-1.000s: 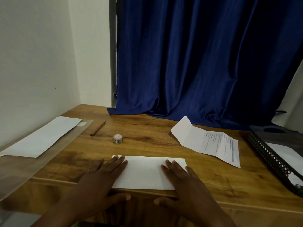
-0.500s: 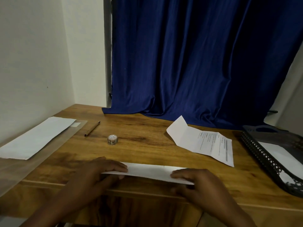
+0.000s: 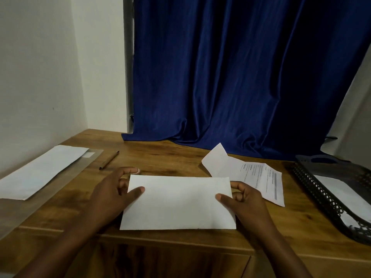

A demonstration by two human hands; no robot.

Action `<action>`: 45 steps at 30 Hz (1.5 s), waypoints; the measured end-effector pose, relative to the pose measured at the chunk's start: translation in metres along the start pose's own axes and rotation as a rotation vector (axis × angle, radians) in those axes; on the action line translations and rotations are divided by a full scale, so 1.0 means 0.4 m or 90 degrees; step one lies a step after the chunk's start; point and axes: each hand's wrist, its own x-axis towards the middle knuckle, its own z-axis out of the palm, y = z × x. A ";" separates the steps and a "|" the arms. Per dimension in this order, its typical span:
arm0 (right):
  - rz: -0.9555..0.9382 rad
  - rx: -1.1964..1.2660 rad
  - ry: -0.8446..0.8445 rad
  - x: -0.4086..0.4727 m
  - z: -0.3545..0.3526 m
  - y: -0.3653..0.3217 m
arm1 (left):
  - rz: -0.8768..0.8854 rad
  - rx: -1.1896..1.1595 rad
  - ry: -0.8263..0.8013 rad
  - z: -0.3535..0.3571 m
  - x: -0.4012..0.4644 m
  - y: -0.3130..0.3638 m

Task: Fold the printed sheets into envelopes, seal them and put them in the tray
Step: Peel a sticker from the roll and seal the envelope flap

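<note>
1. White and blank on the side we see, the folded sheet [image 3: 178, 203] is held up between both hands over the near edge of the wooden desk [image 3: 160, 157], its top edge tilted away from the person.
2. The left hand [image 3: 112, 193] pinches the left short edge: the thumb lies on the front face and the fingers [image 3: 130, 170] curl behind it. The right hand [image 3: 243, 201] does the same on the right short edge, so both hands are clamped on the paper.
3. I judge that a grip at both ends keeps the thin paper flat and straight, so its folds can be checked or it can be turned over.
4. The long axis of the sheet runs left to right, almost parallel to the front edge of the desk.
5. A printed sheet [image 3: 259, 175], partly folded with one flap standing up, lies behind the right hand, probably waiting for its turn.
6. The black mesh tray [image 3: 313, 187] stands at the right with white paper inside, within easy reach for finished pieces.
7. At the left lie a long white envelope [image 3: 40, 173] on a clear plastic sleeve [image 3: 94, 155], and a brown pen [image 3: 109, 160] near them.
</note>
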 end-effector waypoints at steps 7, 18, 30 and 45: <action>-0.039 -0.435 0.081 0.027 0.062 0.080 | -0.013 0.148 0.046 -0.034 0.059 -0.075; -0.063 -0.395 0.073 0.016 0.052 0.089 | 0.038 0.213 -0.160 0.000 0.204 -0.090; -0.199 -0.122 0.147 -0.021 0.070 0.030 | 0.059 -0.343 -0.254 0.132 0.064 0.085; -0.158 -0.027 -0.090 -0.047 0.141 0.003 | 0.130 -0.288 -0.281 0.209 0.008 0.074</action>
